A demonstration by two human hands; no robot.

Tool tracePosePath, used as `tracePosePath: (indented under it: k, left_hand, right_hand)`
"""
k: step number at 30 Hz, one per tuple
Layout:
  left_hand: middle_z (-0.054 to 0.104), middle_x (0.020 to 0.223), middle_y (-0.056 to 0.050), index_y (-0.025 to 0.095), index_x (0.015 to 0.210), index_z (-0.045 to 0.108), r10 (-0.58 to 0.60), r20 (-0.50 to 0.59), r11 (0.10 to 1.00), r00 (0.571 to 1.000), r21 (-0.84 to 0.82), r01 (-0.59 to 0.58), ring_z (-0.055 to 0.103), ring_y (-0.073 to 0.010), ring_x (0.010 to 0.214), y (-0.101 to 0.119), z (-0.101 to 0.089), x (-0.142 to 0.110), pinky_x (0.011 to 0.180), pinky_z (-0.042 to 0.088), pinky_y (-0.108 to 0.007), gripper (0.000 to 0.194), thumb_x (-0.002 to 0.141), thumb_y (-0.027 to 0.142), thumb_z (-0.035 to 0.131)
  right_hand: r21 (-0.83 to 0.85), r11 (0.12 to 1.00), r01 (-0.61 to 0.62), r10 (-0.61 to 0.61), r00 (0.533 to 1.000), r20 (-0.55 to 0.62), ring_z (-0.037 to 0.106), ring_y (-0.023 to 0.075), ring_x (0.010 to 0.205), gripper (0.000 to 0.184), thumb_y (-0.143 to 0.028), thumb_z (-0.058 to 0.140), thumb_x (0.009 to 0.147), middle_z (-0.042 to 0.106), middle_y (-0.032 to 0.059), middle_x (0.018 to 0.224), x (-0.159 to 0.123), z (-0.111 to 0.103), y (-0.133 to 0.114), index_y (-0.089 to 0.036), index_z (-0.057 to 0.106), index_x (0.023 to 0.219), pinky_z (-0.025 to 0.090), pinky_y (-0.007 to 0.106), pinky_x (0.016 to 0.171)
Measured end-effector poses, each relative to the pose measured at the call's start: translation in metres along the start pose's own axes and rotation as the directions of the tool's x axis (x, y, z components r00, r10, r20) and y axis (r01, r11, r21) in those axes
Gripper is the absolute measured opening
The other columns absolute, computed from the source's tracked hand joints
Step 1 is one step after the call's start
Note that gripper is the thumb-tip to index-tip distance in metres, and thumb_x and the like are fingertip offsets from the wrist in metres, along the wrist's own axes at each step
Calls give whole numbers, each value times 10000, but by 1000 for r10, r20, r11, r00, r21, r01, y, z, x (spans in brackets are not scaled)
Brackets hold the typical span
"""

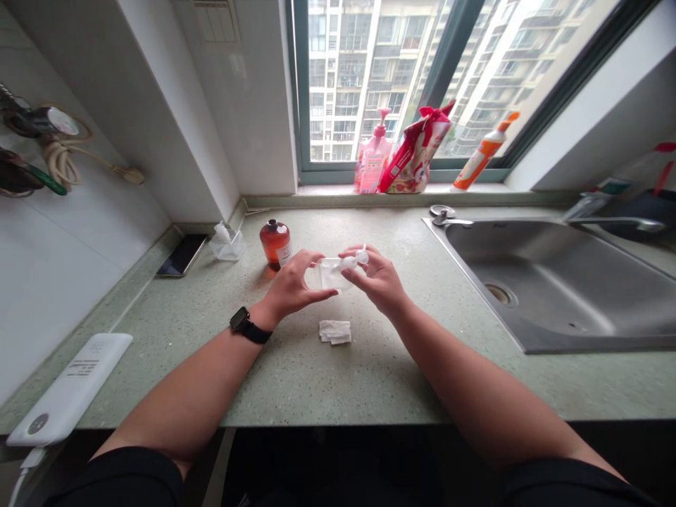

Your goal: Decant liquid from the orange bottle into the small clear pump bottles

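Note:
Above the middle of the counter, my left hand (291, 285) is curved around a clear square container (328, 274), thumb below and fingers above. My right hand (384, 282) pinches a whitish translucent pump top (359, 259) at the container's right end; whether the two parts are joined I cannot tell. Just behind my left hand stands an amber bottle (270, 243) with an uncapped dark neck and a pale label. A folded white tissue (334, 332) lies on the counter below both hands.
At the back left are a clear pump bottle (228, 243) and a phone (182, 255). A white power bank (74, 387) with a cable lies front left. A steel sink (554, 282) is to the right. A pink pump bottle (372, 162), red bag (417, 155) and orange-white bottle (483, 156) line the sill.

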State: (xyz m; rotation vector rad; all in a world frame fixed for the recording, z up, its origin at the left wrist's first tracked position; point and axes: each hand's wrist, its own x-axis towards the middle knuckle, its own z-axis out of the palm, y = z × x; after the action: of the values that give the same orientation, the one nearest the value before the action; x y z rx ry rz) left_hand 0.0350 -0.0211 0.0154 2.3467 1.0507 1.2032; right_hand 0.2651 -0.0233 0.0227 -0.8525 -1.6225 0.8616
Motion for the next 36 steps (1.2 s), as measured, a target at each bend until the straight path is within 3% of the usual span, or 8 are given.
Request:
tracePosePath:
  k: [6,14,21,25,31,36]
  left_hand:
    - [719,1211,-104,207,1293,622,-13,-50,1000,999,5,14,743,-277,1093,-7,-3,1,985,631,-460,662,799,507,947]
    - [707,1205,-98,216,1290,620,-37,-89,999,995,30,40,722,-265,1093,-15,-2,0,986,631,-464,661,807,542,932]
    - [700,1210,-102,215,1293,621,-58,-104,997,993,37,62,716,-264,1093,-19,-1,-1,992,630,-462,671,808,569,922]
    - [704,1203,-98,220,1289,622,-63,-98,996,993,49,68,717,-266,1097,-18,-1,0,994,630,-465,659,813,565,918]
    - [706,1194,-96,217,1278,628,-73,-98,996,992,49,78,731,-267,1066,-17,-1,-1,968,637,-466,664,798,564,930]
    - [716,1211,-103,218,1287,627,-99,-97,995,990,15,101,742,-267,1066,-17,-1,-1,949,640,-461,657,803,539,932]
  right_hand:
    - [105,993,-44,51,997,-58,708,256,1028,384,-555,887,821,759,47,1065,4,-16,-8,-280,792,1072,573,491,1022]
    - [93,989,-111,120,988,-98,732,255,1029,501,-582,933,739,736,38,1063,11,-32,1,-284,689,1060,597,495,1040]
    - [-49,998,-32,27,995,-92,741,271,1046,774,-535,901,794,733,32,1026,11,-45,-1,-316,541,1443,615,468,998]
    - [-225,973,-45,49,999,15,756,277,1039,723,-525,891,811,783,49,1081,11,-56,0,-306,604,1438,597,518,1036]
    - [-288,955,-67,97,991,93,766,281,980,626,-564,898,782,812,66,1024,12,-62,5,-292,731,1320,620,544,976]
    - [-284,954,-101,120,991,51,762,289,1016,570,-581,899,766,823,79,1054,17,-71,10,-273,791,1234,590,555,1004]
